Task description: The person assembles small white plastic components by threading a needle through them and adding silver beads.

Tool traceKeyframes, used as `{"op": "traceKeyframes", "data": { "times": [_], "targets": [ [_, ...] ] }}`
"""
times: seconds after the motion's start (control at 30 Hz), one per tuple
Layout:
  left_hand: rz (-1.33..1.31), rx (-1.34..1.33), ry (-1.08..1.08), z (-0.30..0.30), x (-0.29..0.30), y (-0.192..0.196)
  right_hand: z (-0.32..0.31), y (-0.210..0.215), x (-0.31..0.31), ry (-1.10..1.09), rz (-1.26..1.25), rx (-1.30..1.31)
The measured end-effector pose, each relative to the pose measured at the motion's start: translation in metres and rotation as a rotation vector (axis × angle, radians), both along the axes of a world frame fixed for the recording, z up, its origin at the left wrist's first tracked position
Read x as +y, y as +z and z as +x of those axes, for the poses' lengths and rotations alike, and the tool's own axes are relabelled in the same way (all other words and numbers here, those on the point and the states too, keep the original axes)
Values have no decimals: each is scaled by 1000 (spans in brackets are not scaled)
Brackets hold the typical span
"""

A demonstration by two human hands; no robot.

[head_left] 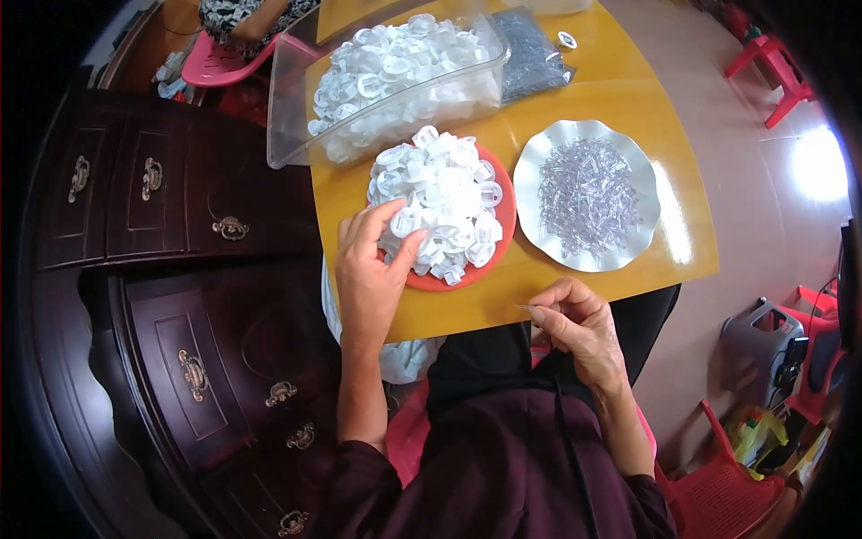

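My left hand [368,269] is at the left side of a heaped red plate [507,211]. Its thumb and index finger close around a small round white plastic piece [405,222] at the edge of the pile. More white and translucent plastic pieces [440,193] of the same sort fill the plate. Just past the table's near edge, my right hand [579,328] pinches a thin clear plastic pin [524,307] between thumb and fingertips. Many similar clear pins [588,193] lie in a white plate with a wavy rim [648,202], right of the red one.
A clear plastic bin [287,135] of white pieces overhangs the yellow table's [682,171] far left. Beside it lies a grey bag [534,58] and one loose piece [567,39]. Dark drawers [180,198] stand left. Another person [256,22] sits far left. Stools [759,346] stand right.
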State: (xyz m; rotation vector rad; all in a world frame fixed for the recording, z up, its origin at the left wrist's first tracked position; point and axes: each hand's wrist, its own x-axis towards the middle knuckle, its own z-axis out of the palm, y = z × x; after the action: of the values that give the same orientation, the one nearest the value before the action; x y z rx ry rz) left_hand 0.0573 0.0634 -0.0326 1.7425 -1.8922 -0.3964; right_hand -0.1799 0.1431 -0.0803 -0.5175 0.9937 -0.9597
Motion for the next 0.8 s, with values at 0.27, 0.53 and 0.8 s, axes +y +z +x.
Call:
{"op": "traceKeyframes", "data": {
  "times": [0.27,0.53,0.8],
  "targets": [
    [143,1047,-122,-17,50,-13,-3,5,-3,-97,-42,-48],
    [455,1407,-150,-61,78,-43,-9,4,16,-173,-134,10],
    [497,1432,-304,-64,82,-64,-4,8,24,-247,-312,60]
  ]
}}
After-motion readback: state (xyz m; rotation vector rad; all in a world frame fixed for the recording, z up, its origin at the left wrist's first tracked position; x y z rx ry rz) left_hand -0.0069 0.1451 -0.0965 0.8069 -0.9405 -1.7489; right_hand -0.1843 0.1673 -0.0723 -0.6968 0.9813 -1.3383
